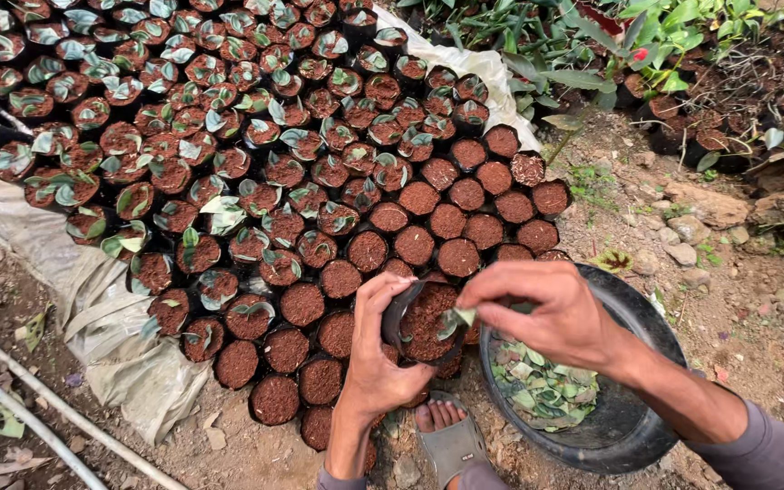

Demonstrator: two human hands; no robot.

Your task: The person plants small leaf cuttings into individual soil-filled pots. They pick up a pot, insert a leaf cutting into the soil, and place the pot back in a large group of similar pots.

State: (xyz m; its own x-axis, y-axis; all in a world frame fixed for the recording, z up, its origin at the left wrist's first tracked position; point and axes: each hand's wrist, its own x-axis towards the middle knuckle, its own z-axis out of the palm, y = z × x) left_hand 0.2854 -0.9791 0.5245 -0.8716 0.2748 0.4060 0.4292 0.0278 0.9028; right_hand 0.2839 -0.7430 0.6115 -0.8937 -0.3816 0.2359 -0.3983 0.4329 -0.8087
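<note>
In left hand [376,358]: soil-filled black bag [424,324]

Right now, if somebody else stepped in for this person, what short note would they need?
Left hand grips a soil-filled black nursery bag, tilted toward the person. Right hand pinches a small leaf cutting at the soil surface. More cuttings lie in the black basin on the right. Done: most bags on the plastic sheet hold a cutting. Left: the bare-soil bags nearest the person.
</note>
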